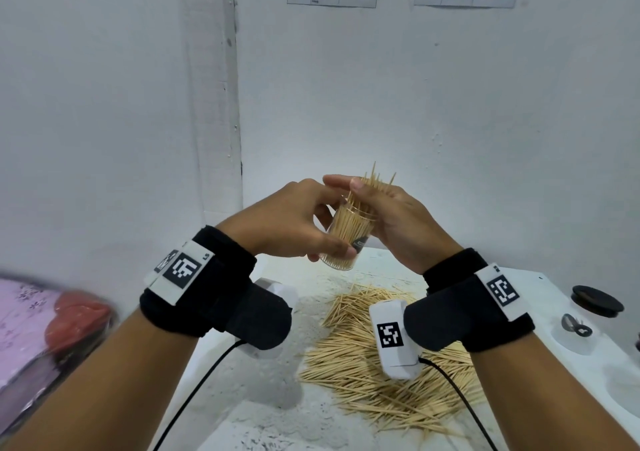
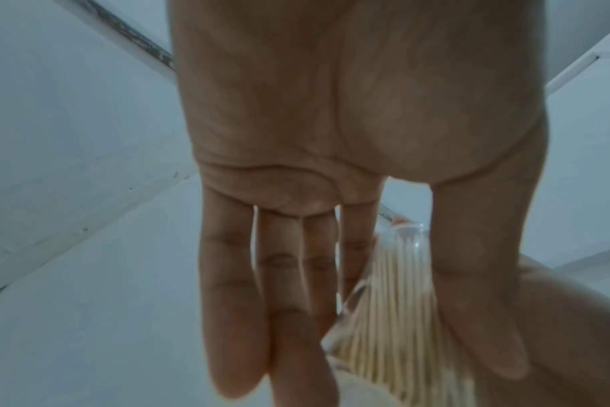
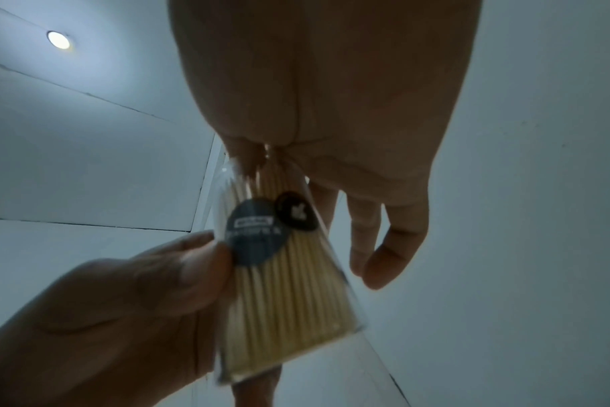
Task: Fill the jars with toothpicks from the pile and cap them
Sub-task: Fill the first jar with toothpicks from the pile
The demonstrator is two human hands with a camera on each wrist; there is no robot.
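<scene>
A clear jar (image 1: 349,234) packed with toothpicks is held tilted in the air above the table, mouth up and away from me. My left hand (image 1: 325,229) grips its lower body, thumb in front and fingers behind. My right hand (image 1: 374,191) pinches a bundle of toothpicks (image 1: 372,182) that sticks out of the jar's mouth. The left wrist view has the jar (image 2: 390,303) wedged between thumb (image 2: 477,275) and forefinger. In the right wrist view the jar (image 3: 296,289) carries dark round labels (image 3: 255,234). The loose toothpick pile (image 1: 374,364) lies on the white table (image 1: 263,416) below.
A black cap (image 1: 596,301) lies at the table's right side, with another clear jar (image 1: 576,326) just in front of it. White walls close in behind and on the left. A red and pink object (image 1: 76,322) sits blurred at the left edge.
</scene>
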